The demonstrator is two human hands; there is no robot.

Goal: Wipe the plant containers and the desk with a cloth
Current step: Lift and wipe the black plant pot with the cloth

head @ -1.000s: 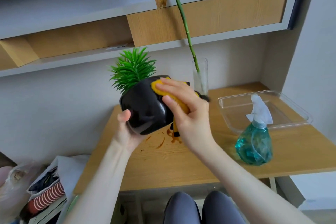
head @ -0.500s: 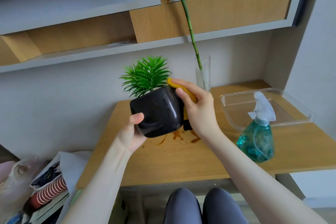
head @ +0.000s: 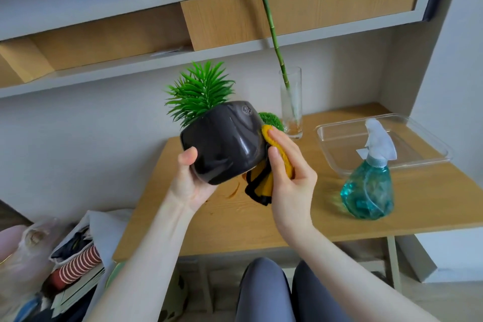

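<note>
Left hand grip clamped on black pot, tilted, held above counter, right hand grip pinching yellow cloth against pot's right side, spray bottle right.

spray bottle, clear tray and glass vase crowd the desk's right; near-left lies open.
</note>
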